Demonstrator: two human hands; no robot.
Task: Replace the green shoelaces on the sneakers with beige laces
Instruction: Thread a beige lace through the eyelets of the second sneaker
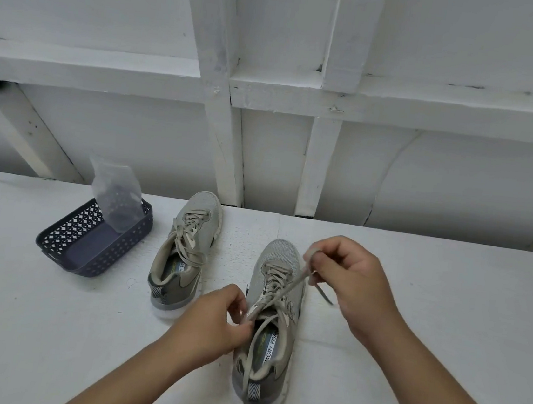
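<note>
Two grey-olive sneakers stand on the white table. The right sneaker [273, 315] is in front of me, toe pointing away. My left hand [215, 319] pinches its lace [292, 284] at the top eyelets by the tongue. My right hand [346, 280] grips the other end of that lace, pulled taut up and to the right over the toe. A loose lace end trails over the heel to the table's near edge. The left sneaker [183, 252] stands apart to the left, laced, with loose bows.
A dark perforated basket [87, 248] sits at the left with a clear plastic bag [114, 197] leaning in it. White wooden framing [221, 123] rises behind the table's far edge.
</note>
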